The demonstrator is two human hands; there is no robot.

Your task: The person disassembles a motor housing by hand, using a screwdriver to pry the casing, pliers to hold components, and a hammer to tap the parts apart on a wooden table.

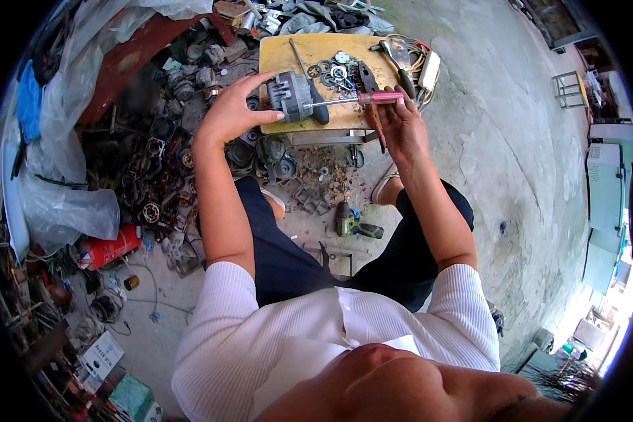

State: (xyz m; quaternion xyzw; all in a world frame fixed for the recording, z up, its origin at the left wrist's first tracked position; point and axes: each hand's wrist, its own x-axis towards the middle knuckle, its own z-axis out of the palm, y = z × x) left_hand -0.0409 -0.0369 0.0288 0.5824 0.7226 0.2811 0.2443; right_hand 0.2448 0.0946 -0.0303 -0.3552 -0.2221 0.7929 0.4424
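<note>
A grey finned electric motor (289, 98) lies at the left part of a small yellow wooden table (352, 46). My left hand (234, 110) is around its left side, thumb at the near edge and fingers at the far edge. In my right hand (403, 125) is a screwdriver (381, 98) with a red translucent handle, its shaft pointing left. The shaft's tip meets the right face of the motor; the exact contact point is too small to tell. Beside the motor lies another screwdriver with a dark handle (319, 105).
Behind the screwdriver lie several rings and small metal parts (340, 73). A hammer-like tool (403, 74) and a white power strip (429, 69) are at the table's right. On the floor between my feet stands a cordless drill (352, 222). Piled motor parts (165, 158) crowd the left.
</note>
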